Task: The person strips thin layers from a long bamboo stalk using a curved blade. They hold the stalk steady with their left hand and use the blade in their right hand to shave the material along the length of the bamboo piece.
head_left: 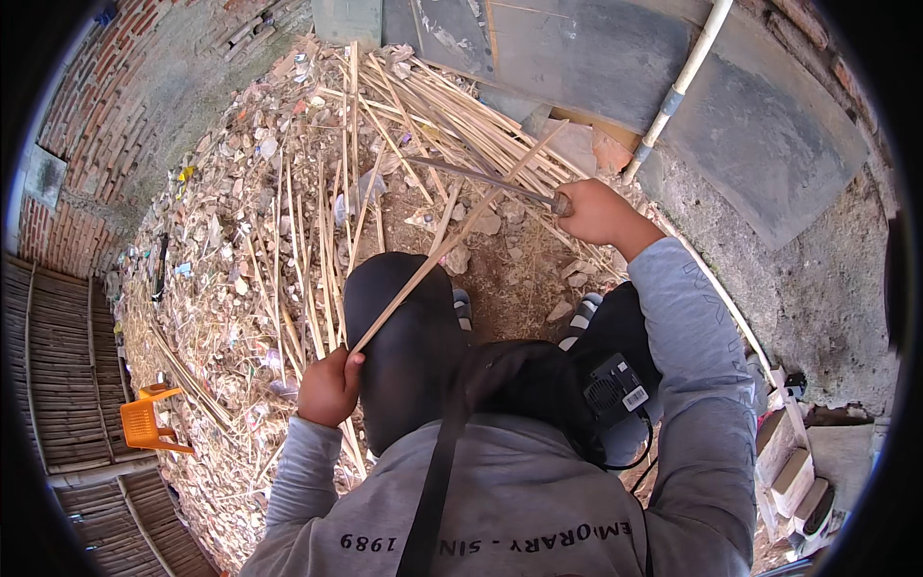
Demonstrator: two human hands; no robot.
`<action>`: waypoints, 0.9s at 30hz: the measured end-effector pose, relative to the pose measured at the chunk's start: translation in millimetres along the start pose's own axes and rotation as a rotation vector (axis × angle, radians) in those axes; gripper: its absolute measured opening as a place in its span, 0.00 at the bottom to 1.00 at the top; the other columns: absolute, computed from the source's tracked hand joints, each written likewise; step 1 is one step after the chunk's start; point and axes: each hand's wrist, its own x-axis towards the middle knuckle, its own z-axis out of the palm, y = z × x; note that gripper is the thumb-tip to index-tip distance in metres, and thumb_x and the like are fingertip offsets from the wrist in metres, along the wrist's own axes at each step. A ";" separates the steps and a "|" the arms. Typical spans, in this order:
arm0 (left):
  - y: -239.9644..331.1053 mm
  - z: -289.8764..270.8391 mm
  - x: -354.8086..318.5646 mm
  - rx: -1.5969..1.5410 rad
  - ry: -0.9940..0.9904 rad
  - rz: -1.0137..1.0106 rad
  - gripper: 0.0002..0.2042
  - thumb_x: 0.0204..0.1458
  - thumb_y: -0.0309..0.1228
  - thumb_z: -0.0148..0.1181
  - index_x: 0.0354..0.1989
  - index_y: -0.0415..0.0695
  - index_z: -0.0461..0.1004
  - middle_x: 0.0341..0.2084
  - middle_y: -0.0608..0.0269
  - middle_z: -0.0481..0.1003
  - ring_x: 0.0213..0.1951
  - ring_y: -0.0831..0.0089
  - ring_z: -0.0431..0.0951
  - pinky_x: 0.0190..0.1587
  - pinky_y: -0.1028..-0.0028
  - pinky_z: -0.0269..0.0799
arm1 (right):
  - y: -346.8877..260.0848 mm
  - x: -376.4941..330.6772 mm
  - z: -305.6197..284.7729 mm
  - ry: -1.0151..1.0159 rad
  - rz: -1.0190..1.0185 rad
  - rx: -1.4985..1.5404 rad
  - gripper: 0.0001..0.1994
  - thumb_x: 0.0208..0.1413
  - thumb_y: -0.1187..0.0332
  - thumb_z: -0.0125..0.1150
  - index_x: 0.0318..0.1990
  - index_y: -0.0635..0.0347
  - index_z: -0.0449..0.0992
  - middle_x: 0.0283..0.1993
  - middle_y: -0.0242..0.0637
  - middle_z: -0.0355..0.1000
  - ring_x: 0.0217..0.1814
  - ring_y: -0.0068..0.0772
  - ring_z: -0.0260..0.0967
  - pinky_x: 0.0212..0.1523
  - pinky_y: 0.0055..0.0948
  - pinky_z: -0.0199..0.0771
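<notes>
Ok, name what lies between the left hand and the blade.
In the head view: the left knee, then littered ground; the wooden strip the left hand holds spans both.

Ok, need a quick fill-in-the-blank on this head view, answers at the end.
The right hand holds the long-bladed tool by its ____.
The left hand holds a pale strip that passes over the ____ knee.
The plastic chair at the picture's left is coloured ____.

Missing words: handle; left; orange.
</notes>
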 end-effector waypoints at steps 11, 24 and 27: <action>1.5 -4.5 -6.6 -0.021 -0.059 -0.030 0.23 0.67 0.45 0.49 0.23 0.38 0.66 0.15 0.42 0.68 0.21 0.39 0.71 0.24 0.51 0.62 | -15.6 6.1 -2.5 -0.076 0.029 0.048 0.20 0.45 0.67 0.63 0.48 0.61 0.79 0.38 0.55 0.78 0.45 0.57 0.76 0.48 0.48 0.76; -12.2 0.2 -6.9 -0.053 -0.061 -0.012 0.25 0.67 0.47 0.48 0.24 0.37 0.69 0.15 0.42 0.69 0.21 0.38 0.72 0.25 0.50 0.64 | -35.5 2.6 10.9 -0.010 -0.050 -0.002 0.16 0.45 0.66 0.65 0.43 0.63 0.80 0.33 0.52 0.78 0.36 0.55 0.76 0.40 0.44 0.76; -13.7 8.7 1.0 -0.050 -0.012 0.028 0.26 0.68 0.48 0.47 0.25 0.37 0.69 0.15 0.42 0.68 0.21 0.39 0.72 0.25 0.52 0.64 | -16.9 13.6 5.9 -0.162 -0.011 0.107 0.17 0.45 0.66 0.65 0.44 0.62 0.80 0.34 0.51 0.78 0.36 0.55 0.76 0.41 0.45 0.76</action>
